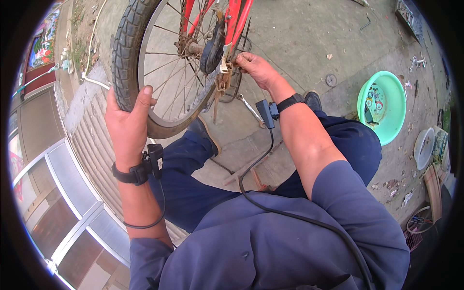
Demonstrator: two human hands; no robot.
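Note:
A bicycle with a red frame (237, 21) stands tilted in front of me. Its spoked wheel has a knobbly black tyre (126, 53), and my left hand (126, 123) is closed round the lower left of that tyre, thumb on the near side. A black pedal-like part (212, 50) hangs beside the wheel's hub. Right of the wheel, my right hand (257, 70) pinches at the lower end of the frame, next to a rusty bracket (223, 79). What lies between those fingertips is hidden. A spanner (250, 110) rests on the ground below that hand.
To the right stands a light green basin (361, 104) with small parts in it, and beyond it a whitish bowl (424, 149). A hex key (366, 22) and a metal tray (410, 19) lie farther off. My shoe (205, 135) is under the wheel; white-framed panels (77, 179) are on the left.

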